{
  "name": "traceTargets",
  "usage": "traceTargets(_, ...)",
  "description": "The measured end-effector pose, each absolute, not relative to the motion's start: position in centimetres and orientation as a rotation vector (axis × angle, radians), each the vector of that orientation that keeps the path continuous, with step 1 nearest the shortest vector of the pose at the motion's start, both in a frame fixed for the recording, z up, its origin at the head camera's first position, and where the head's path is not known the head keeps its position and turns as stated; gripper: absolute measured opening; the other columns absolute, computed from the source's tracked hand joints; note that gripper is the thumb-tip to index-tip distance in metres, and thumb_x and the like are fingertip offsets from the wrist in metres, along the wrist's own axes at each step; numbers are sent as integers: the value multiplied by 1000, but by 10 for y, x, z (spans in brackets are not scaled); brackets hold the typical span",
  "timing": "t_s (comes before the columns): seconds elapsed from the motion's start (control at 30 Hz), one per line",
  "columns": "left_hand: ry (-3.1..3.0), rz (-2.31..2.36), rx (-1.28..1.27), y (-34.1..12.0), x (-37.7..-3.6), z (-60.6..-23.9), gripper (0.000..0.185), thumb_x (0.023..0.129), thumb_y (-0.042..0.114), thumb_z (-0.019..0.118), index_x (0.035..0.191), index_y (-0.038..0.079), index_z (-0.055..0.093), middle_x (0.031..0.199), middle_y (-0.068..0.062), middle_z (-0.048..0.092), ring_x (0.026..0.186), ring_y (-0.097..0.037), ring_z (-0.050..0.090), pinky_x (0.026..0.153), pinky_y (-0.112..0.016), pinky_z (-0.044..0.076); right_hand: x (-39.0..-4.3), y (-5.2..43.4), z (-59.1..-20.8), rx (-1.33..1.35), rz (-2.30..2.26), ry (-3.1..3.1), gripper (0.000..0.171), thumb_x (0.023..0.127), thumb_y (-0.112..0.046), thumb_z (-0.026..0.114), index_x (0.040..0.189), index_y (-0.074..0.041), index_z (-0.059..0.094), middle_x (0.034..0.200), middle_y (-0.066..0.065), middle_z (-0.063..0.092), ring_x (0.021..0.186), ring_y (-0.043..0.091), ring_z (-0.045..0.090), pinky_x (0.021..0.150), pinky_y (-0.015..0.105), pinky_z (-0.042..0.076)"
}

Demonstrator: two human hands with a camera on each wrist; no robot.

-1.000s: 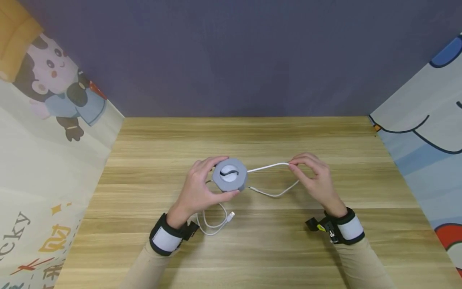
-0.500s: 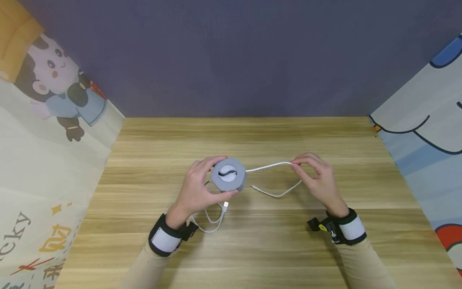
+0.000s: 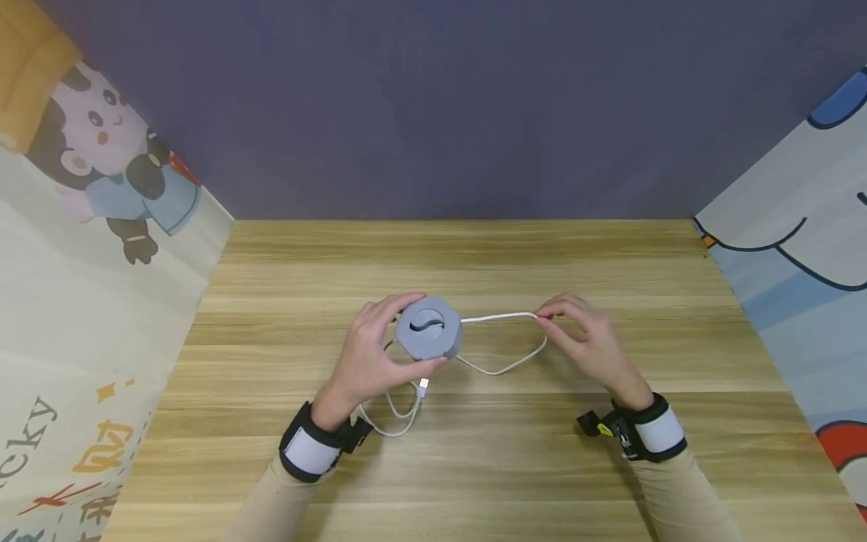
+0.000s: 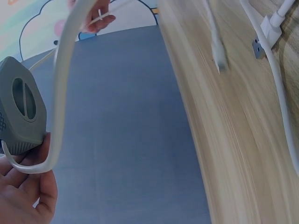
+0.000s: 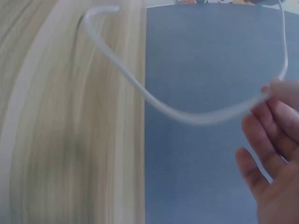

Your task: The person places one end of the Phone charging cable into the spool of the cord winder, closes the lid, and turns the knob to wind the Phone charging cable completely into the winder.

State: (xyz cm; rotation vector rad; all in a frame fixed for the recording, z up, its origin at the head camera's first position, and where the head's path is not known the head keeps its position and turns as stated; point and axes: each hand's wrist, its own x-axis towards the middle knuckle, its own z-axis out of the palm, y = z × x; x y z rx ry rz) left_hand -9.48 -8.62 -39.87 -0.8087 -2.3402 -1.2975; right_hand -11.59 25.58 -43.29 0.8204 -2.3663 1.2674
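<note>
My left hand (image 3: 371, 348) grips a grey hexagonal cable winder (image 3: 412, 348) between thumb and fingers, above the wooden table. A round centre with a curved dark slot shows on the winder's face. White cable (image 3: 497, 318) runs out of its right side to my right hand (image 3: 588, 345), which pinches it between thumb and fingertips. Past that pinch the cable (image 5: 187, 116) droops in a loose curve back under the winder. Below my left hand hangs another loop of cable with a USB plug (image 3: 423, 388). In the left wrist view, a blurred cable end (image 4: 218, 55) appears near this plug (image 4: 268, 36).
The wood-grain table (image 3: 508, 474) reaches a dark blue-grey wall (image 3: 460, 113) at the back. Printed cartoon panels stand on the left (image 3: 115, 286) and right (image 3: 806, 263). Both wrists wear black and white camera straps (image 3: 655, 429).
My right hand moved slightly right, then back left and a little down, bringing the pinched cable closer to the winder. The drooping cable end shifted left. The USB plug's loop swung slightly left and up.
</note>
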Motion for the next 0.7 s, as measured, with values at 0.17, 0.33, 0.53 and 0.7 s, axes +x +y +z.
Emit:
traceTargets(0.17, -2322, -1296, -829, -82, -94, -398, 81, 66, 37, 94, 133, 3, 64, 127, -10, 72, 111, -25, 67, 91, -44, 50, -116, 248, -437, 939, 1258, -2438, 29, 84, 12, 76, 102, -11, 75, 102, -2, 74, 99, 9, 66, 95, 15, 49)
traceTargets(0.33, -2327, -1292, -838, -77, -94, -399, 82, 65, 37, 94, 134, 3, 64, 128, -11, 72, 113, -26, 68, 93, -45, 51, -114, 234, -435, 974, 1306, -2383, 29, 84, 12, 76, 103, -9, 75, 101, 3, 75, 98, 14, 68, 96, 17, 50)
traceTargets(0.53, -2323, -1291, -854, -74, -94, -399, 81, 65, 37, 94, 133, 3, 64, 127, -12, 72, 113, -26, 68, 93, -46, 51, -113, 216, -428, 1003, 1383, -2286, 31, 81, 12, 77, 105, -7, 75, 104, 6, 75, 101, 17, 67, 100, 20, 50)
traceTargets(0.7, -2333, -1286, -875, -72, -93, -399, 82, 66, 37, 94, 133, 3, 63, 127, -12, 72, 114, -26, 68, 95, -46, 51, -115, 201, -421, 1074, 1445, -2208, 24, 84, 4, 79, 106, -5, 75, 104, 9, 74, 102, 18, 67, 100, 24, 51)
